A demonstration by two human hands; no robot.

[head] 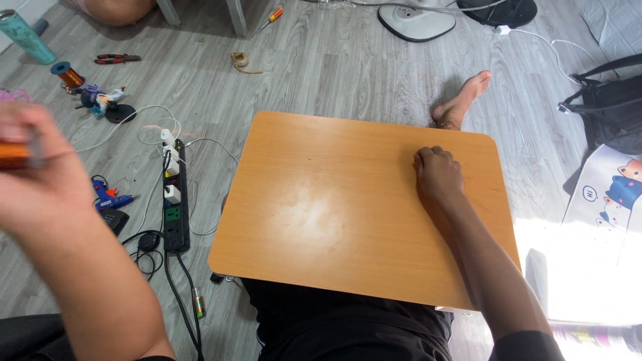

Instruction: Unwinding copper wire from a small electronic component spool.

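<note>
A small orange-brown wooden lap table (pixel 314 200) stands over my legs. My right hand (pixel 437 172) rests on its top as a closed fist, near the far right side, with nothing visible in it. My left hand (pixel 37 180) is raised at the left edge of view, blurred, and grips a copper-coloured coil or spool (pixel 13 154) that is partly cut off by the frame. My bare foot (pixel 463 100) sticks out past the table's far edge.
A black power strip (pixel 176 207) with plugs and white cables lies left of the table. Also on the grey floor: a blue glue gun (pixel 110 199), a copper wire spool (pixel 68 75), red pliers (pixel 117 59), a screwdriver (pixel 269 18), a black bag (pixel 608 107).
</note>
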